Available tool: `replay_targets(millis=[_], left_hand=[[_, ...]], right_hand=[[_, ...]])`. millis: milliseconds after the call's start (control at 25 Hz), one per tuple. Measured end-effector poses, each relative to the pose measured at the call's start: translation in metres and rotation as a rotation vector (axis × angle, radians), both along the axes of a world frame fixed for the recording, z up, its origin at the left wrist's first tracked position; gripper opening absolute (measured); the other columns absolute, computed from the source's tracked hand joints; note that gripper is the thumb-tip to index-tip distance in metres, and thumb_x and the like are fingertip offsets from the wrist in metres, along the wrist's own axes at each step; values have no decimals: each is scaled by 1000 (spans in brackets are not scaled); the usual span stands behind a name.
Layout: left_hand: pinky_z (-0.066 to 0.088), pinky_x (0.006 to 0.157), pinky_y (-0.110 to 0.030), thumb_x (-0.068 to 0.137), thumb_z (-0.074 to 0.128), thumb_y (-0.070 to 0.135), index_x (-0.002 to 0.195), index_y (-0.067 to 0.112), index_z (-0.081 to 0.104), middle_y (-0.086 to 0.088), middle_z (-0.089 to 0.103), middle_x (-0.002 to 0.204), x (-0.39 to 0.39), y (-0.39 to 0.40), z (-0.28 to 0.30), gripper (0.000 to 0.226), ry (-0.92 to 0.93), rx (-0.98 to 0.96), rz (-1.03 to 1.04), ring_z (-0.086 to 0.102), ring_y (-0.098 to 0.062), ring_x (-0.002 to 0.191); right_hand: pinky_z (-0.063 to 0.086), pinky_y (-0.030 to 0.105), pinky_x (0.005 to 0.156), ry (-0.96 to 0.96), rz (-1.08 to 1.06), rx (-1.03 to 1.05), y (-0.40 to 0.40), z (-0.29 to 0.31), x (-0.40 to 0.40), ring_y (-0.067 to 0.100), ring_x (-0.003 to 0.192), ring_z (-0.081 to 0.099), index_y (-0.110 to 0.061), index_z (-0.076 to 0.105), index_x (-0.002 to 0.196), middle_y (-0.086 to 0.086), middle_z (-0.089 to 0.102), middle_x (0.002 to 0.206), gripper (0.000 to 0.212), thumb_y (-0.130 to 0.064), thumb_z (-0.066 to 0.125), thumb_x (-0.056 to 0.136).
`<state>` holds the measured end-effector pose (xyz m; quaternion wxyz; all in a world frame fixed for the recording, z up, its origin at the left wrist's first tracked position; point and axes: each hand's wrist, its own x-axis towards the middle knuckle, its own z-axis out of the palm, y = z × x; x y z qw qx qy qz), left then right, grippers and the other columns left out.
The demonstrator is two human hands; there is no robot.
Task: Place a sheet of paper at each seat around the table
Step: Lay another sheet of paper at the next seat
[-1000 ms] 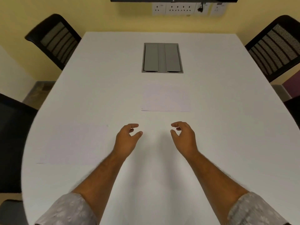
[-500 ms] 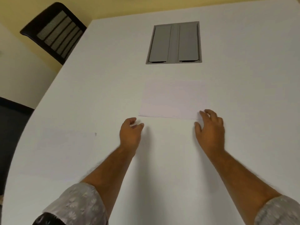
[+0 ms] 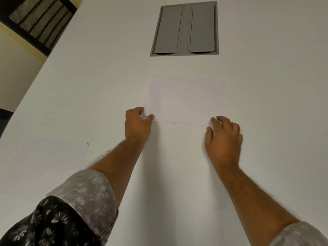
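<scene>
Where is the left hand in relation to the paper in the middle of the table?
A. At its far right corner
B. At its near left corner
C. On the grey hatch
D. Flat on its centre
B: the left hand pinches the near left corner of the paper, while the right hand is at the near right corner.

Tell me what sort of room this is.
Probably a meeting room: a large white table with a grey flip-lid cable box set into its middle, a black mesh-backed office chair at its far corner, and paper being laid out.
</scene>
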<state>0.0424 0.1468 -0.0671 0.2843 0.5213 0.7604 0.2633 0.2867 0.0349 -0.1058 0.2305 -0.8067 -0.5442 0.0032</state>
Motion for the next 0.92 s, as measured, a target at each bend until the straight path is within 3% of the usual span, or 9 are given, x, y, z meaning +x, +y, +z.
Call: replay_targets(millis=[80,160,320,440,600,720,800,920], left_hand=[[37,71,-8,83,80,35,122,26,66,9,62,111,5,-1,4,43,-70,37,86,60,-4,88],[37,62,-6,81,81,30,109,26,66,13,63,94,7,-2,10,32,-117,63,144,60,0,78],[48,59,-20,86,76,24,87,23,68,12,66,75,2,-1,19,8,-85,90,135,62,-4,66],[49,67,-28,92,69,35,90,22,72,12,69,87,-5,-3,23,14,92,112,26,65,-13,76],[50,73,-31,97,64,38,97,23,70,8,61,109,0,-10,35,16,247,318,-111,62,-13,88],[60,74,-34,102,59,35,99,25,63,13,67,101,18,-19,50,11,38,389,-175,67,-7,84],[64,73,-39,103,57,33,96,25,59,11,70,91,32,-27,63,10,-125,379,-209,71,-11,83],[65,70,-31,102,58,27,95,28,57,11,70,88,48,-45,90,7,-284,408,-243,73,-13,86]], right_hand=[[49,44,83,4,-12,-11,0,0,0,30,117,55,-16,70,129,2,64,136,32,-26,62,99],[49,44,84,7,-12,-9,0,0,0,30,118,55,-16,70,128,1,65,136,32,-26,62,99],[49,43,85,21,-10,0,0,-1,0,29,118,55,-17,70,128,0,65,136,32,-28,62,100],[50,44,86,23,-9,-5,0,-2,2,28,119,54,-18,70,128,0,64,136,32,-29,60,100],[51,44,87,59,-10,11,1,-2,1,28,120,55,-16,71,128,3,62,138,32,-29,62,100],[54,46,92,98,-26,20,3,-1,2,29,124,56,-16,66,134,7,56,146,38,-31,63,99],[54,46,95,137,-39,28,3,0,4,29,128,55,-16,59,141,7,53,149,48,-34,65,97],[52,39,97,322,-26,127,0,5,6,24,128,56,-19,51,145,2,50,147,63,-38,71,88]])
